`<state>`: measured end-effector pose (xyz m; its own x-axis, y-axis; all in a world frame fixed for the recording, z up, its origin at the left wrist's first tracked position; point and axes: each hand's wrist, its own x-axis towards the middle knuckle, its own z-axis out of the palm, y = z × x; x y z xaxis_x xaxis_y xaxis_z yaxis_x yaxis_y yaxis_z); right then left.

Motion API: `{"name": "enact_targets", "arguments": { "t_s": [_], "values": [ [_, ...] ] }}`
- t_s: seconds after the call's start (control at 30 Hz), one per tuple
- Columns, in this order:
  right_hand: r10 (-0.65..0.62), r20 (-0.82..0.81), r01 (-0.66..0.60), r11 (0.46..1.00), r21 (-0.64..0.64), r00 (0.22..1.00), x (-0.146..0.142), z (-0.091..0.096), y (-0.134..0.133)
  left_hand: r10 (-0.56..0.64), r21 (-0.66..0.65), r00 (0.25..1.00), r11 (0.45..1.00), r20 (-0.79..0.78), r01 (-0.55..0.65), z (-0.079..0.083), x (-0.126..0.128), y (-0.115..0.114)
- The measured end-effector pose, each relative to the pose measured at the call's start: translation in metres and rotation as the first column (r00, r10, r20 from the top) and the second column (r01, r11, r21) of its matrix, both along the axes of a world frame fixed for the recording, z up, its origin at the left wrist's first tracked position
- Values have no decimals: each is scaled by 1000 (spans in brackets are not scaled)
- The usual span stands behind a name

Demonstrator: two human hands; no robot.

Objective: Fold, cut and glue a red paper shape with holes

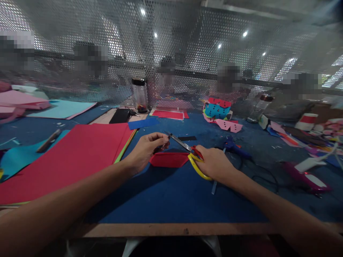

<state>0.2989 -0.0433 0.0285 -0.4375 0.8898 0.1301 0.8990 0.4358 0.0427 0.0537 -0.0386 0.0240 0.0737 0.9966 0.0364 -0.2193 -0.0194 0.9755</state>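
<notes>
My right hand is closed around the handles of a pair of scissors with yellow and red grips. The blades point left and away from me, their tips close to the fingertips of my left hand. That left hand is pinched closed; something small and dark seems to be at its fingers, too small to name. Below the blades lies a folded red paper piece with slanted ends. A black paper strip rests on the blue table just behind the scissors.
Large red sheets cover the left side. A glue gun with its cord lies at right, near a purple and white power strip. At the back stand a glass jar, a phone and pink and blue dotted cutouts. People sit beyond a perforated screen.
</notes>
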Motion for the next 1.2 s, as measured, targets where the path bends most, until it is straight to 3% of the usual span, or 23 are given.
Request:
{"name": "enact_targets", "arguments": {
  "t_s": [0.33,1.2],
  "values": [
    [5,7,-4,996,-85,1000,0,-3,2,14,-8,1000,1000,-24,-14,1,0,-1],
    [55,-23,-56,997,-47,998,-3,-3,-3,10,20,1000,1000,2,-10,0,-1,-1]
  ]
}}
